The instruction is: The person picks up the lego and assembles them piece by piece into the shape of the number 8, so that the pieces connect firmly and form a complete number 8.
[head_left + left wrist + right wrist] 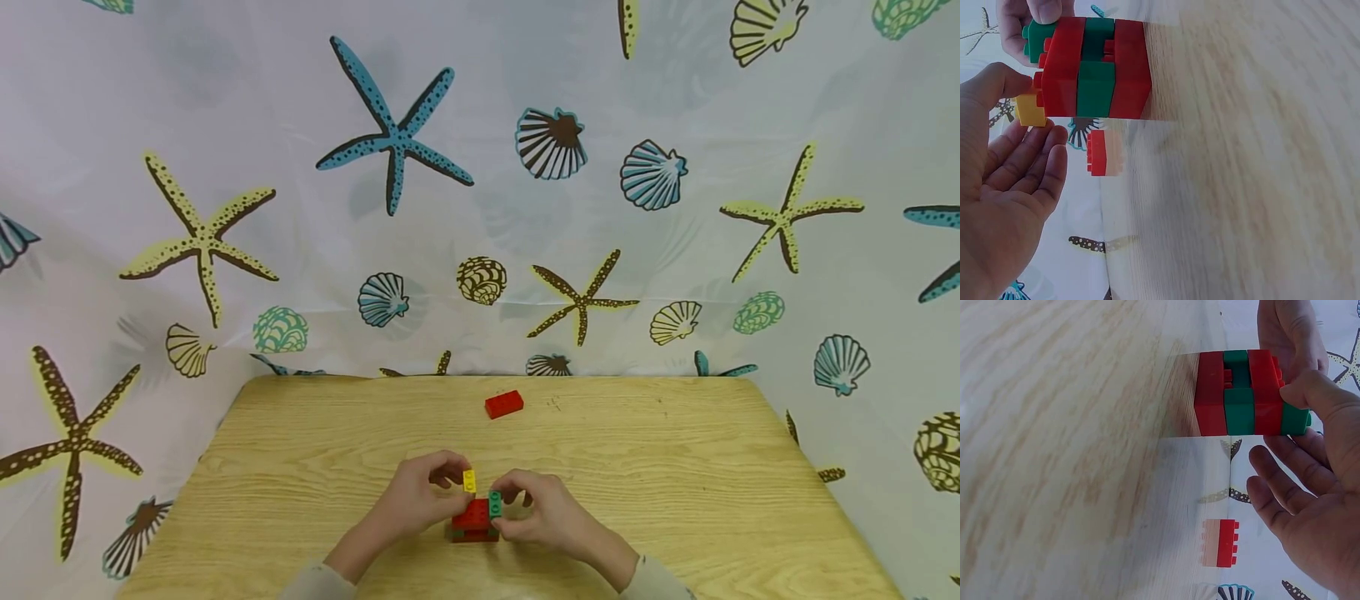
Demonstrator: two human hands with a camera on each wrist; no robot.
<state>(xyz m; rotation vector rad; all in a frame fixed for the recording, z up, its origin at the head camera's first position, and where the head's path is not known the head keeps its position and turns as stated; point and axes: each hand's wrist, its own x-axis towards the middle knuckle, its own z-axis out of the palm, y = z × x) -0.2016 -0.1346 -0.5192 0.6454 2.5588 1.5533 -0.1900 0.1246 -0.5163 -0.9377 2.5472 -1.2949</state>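
A small stack of toy bricks [472, 518] stands on the table, with a red brick at the bottom, green bricks [1096, 89] in the middle layer and a red brick [1266, 412] on top. My left hand [420, 497] pinches a yellow brick [469, 482] between thumb and fingers, right at the top brick's left end. On the opposite end, my right hand [551, 515] pinches a green brick [495, 504], which sits against the top brick's studs. In the left wrist view, the yellow brick [1030, 110] overlaps the studs' edge.
Farther back on the table [337, 433] lies a loose red brick [504, 404], studs up. Behind the table's back edge hangs a white curtain [480, 225] printed with starfish and shells, which also runs along both sides.
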